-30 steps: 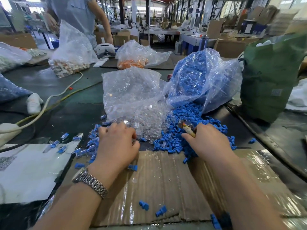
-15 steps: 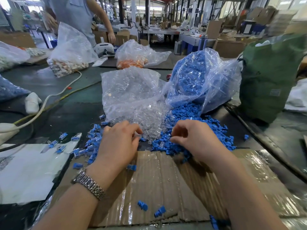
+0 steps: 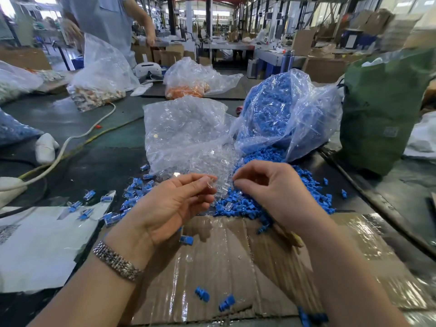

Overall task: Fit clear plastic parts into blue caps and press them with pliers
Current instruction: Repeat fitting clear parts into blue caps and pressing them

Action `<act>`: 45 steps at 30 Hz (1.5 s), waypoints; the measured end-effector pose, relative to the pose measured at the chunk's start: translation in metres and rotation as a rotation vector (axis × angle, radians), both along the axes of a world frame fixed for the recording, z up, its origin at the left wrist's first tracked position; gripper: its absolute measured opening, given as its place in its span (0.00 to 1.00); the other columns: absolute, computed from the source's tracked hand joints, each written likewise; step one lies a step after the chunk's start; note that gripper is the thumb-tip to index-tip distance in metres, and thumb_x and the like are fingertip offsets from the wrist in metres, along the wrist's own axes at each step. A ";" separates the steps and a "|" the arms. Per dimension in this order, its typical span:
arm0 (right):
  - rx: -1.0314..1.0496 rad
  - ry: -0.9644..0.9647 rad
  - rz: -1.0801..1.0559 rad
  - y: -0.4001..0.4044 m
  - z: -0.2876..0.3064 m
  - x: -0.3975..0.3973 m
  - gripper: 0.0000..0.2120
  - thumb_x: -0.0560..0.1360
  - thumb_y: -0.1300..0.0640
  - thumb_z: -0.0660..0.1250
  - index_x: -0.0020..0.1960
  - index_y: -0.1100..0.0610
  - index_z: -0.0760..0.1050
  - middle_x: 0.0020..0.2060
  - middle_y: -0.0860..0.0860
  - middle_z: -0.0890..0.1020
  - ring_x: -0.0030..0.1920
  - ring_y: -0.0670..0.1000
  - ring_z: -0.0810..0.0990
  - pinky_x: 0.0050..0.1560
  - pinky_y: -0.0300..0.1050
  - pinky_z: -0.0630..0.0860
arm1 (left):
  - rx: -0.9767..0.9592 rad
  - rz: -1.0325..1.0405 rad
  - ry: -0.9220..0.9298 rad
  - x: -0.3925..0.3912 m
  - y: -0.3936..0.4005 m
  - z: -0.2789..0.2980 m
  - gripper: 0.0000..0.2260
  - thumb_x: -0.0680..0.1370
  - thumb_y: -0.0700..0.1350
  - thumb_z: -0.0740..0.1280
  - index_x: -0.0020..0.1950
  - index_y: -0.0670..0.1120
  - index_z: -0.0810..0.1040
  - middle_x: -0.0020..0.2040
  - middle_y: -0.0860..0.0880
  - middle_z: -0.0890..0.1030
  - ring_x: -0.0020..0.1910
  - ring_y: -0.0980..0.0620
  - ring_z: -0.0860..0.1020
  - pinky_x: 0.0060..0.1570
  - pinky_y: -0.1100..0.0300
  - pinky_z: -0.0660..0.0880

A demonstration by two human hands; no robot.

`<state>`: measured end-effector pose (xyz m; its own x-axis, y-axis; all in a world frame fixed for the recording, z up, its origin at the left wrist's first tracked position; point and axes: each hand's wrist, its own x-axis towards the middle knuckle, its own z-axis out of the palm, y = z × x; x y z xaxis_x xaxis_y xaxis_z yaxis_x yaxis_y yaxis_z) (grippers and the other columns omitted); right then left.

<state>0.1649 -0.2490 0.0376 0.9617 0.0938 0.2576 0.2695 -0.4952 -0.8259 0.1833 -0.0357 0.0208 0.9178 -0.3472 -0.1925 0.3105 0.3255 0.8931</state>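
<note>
Daylight is pouring through the far windows (image 3: 219, 14) of this big factory hall. Dark columns (image 3: 208, 13) stand in front of them, and worktables (image 3: 226, 47) run just below. Right of those tables, cardboard boxes (image 3: 304, 41) are stacked up. Left of the columns, a person in a light blue shirt (image 3: 106, 22) stands behind the dark green bench (image 3: 113, 142).

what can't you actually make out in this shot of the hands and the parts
- Head view: whether the right hand holds a blue cap; its curled fingers hide the tips.
- Head view: the pliers are mostly hidden under the right wrist; only a yellowish bit shows.
- Head view: the clear part pinched by the left hand is transparent, its shape unreadable.
- Head view: a blue piece is cut off by the bottom edge.
</note>
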 end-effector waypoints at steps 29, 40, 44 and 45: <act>0.019 -0.086 0.125 0.018 -0.001 -0.007 0.04 0.78 0.58 0.71 0.48 0.50 0.80 0.36 0.41 0.81 0.37 0.41 0.78 0.41 0.34 0.72 | 0.121 -0.030 -0.176 -0.009 -0.001 0.007 0.10 0.69 0.40 0.73 0.49 0.44 0.87 0.48 0.39 0.85 0.42 0.48 0.85 0.40 0.61 0.81; -0.819 0.389 -0.321 -0.019 -0.011 0.007 0.25 0.72 0.37 0.72 0.59 0.53 0.73 0.57 0.53 0.75 0.59 0.57 0.74 0.61 0.58 0.74 | 0.015 0.018 -0.155 -0.004 0.001 0.002 0.10 0.71 0.38 0.72 0.51 0.43 0.87 0.50 0.37 0.85 0.42 0.48 0.84 0.40 0.61 0.81; -0.912 0.391 -0.363 -0.017 -0.015 0.006 0.27 0.73 0.37 0.71 0.61 0.54 0.72 0.59 0.54 0.74 0.61 0.58 0.73 0.61 0.58 0.72 | -0.006 0.018 -0.145 -0.003 0.002 0.001 0.10 0.71 0.38 0.72 0.51 0.41 0.86 0.49 0.37 0.85 0.42 0.48 0.84 0.40 0.61 0.81; -0.924 0.378 -0.364 -0.017 -0.014 0.006 0.23 0.73 0.38 0.71 0.58 0.54 0.72 0.57 0.53 0.75 0.57 0.57 0.73 0.59 0.57 0.72 | -0.010 0.022 -0.141 -0.002 0.002 0.001 0.10 0.71 0.38 0.72 0.52 0.41 0.86 0.50 0.37 0.84 0.41 0.48 0.84 0.39 0.61 0.81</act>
